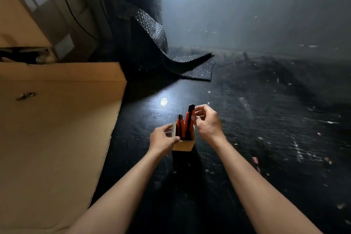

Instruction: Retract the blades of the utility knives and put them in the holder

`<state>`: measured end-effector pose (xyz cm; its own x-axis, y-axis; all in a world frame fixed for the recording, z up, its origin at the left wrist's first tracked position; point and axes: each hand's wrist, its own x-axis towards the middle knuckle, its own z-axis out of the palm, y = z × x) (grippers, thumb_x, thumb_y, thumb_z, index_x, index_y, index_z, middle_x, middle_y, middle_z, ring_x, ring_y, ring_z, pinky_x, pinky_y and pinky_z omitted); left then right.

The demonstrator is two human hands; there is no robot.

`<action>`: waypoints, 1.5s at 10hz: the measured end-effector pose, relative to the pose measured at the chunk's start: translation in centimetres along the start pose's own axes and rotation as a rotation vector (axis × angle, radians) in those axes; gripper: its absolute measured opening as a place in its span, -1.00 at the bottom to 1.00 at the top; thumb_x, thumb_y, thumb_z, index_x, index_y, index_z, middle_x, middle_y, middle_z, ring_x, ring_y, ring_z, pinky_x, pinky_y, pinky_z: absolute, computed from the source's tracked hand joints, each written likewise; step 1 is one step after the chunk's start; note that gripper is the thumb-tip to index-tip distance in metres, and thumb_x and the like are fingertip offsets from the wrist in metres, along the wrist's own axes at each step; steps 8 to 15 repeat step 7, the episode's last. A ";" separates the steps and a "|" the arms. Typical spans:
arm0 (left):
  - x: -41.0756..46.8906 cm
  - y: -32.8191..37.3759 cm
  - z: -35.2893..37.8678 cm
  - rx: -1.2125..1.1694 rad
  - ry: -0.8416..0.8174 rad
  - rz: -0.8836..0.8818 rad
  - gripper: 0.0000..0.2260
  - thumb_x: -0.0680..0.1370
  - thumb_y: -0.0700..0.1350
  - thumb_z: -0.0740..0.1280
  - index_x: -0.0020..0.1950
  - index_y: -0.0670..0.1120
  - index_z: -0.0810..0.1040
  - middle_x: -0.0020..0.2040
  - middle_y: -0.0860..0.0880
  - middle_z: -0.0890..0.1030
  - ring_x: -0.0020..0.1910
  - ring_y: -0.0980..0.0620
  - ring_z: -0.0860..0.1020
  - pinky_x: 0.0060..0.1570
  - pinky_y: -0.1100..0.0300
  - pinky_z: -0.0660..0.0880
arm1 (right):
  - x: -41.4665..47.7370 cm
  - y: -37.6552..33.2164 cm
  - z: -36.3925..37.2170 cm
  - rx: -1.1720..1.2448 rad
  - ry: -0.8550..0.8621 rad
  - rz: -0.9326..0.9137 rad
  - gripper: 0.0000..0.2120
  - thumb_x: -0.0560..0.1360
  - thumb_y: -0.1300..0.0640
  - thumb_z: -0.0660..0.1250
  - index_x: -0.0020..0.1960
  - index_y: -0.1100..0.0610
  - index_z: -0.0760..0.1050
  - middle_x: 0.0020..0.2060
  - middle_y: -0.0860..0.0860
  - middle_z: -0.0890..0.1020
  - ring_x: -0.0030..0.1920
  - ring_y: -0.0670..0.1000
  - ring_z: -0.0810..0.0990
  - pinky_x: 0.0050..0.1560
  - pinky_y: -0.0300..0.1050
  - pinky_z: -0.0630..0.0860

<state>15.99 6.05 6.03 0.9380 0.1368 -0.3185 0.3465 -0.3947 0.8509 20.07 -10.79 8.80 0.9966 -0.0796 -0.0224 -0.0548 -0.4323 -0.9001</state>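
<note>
A small cardboard holder (183, 146) stands on the dark floor, in the middle of the view. Red and black utility knives stand upright inside it. One shorter knife (180, 125) leans at the left. A taller knife (189, 119) sticks up at the right, its black end highest. My left hand (163, 139) grips the holder's left side with thumb and fingers. My right hand (206, 121) pinches the tall knife near its top with its fingertips. No exposed blade is visible.
A large cardboard box (57, 129) fills the left side, close to the holder. A roll of black bubble wrap (144, 24) stands behind, with its loose end spread on the floor. The black floor (266, 138) is littered with small scraps.
</note>
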 end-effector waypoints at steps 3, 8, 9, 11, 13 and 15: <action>0.7 -1.3 1.0 -0.010 0.008 -0.033 -0.50 0.43 -0.28 0.57 0.37 -0.09 0.62 0.28 -0.06 0.69 0.21 0.05 0.65 0.33 0.04 0.55 | -0.3 3.3 1.8 -0.168 -0.083 0.090 -0.82 0.50 0.26 0.42 -0.05 -0.01 0.57 -0.10 -0.03 0.72 -0.03 0.03 0.69 0.05 0.02 0.63; 0.4 -1.6 1.2 -0.043 0.017 -0.039 -0.57 0.46 -0.31 0.52 0.33 -0.12 0.65 0.22 -0.08 0.72 0.24 -0.02 0.66 0.30 0.01 0.57 | -0.7 3.8 1.1 -0.156 -0.072 0.134 -0.79 0.47 0.28 0.45 0.05 0.04 0.62 -0.10 -0.09 0.72 -0.03 -0.03 0.69 0.06 -0.07 0.62; 0.4 -1.6 1.2 -0.043 0.017 -0.039 -0.57 0.46 -0.31 0.52 0.33 -0.12 0.65 0.22 -0.08 0.72 0.24 -0.02 0.66 0.30 0.01 0.57 | -0.7 3.8 1.1 -0.156 -0.072 0.134 -0.79 0.47 0.28 0.45 0.05 0.04 0.62 -0.10 -0.09 0.72 -0.03 -0.03 0.69 0.06 -0.07 0.62; 0.4 -1.6 1.2 -0.043 0.017 -0.039 -0.57 0.46 -0.31 0.52 0.33 -0.12 0.65 0.22 -0.08 0.72 0.24 -0.02 0.66 0.30 0.01 0.57 | -0.7 3.8 1.1 -0.156 -0.072 0.134 -0.79 0.47 0.28 0.45 0.05 0.04 0.62 -0.10 -0.09 0.72 -0.03 -0.03 0.69 0.06 -0.07 0.62; 0.4 -1.6 1.2 -0.043 0.017 -0.039 -0.57 0.46 -0.31 0.52 0.33 -0.12 0.65 0.22 -0.08 0.72 0.24 -0.02 0.66 0.30 0.01 0.57 | -0.7 3.8 1.1 -0.156 -0.072 0.134 -0.79 0.47 0.28 0.45 0.05 0.04 0.62 -0.10 -0.09 0.72 -0.03 -0.03 0.69 0.06 -0.07 0.62; 0.4 -1.6 1.2 -0.043 0.017 -0.039 -0.57 0.46 -0.31 0.52 0.33 -0.12 0.65 0.22 -0.08 0.72 0.24 -0.02 0.66 0.30 0.01 0.57 | -0.7 3.8 1.1 -0.156 -0.072 0.134 -0.79 0.47 0.28 0.45 0.05 0.04 0.62 -0.10 -0.09 0.72 -0.03 -0.03 0.69 0.06 -0.07 0.62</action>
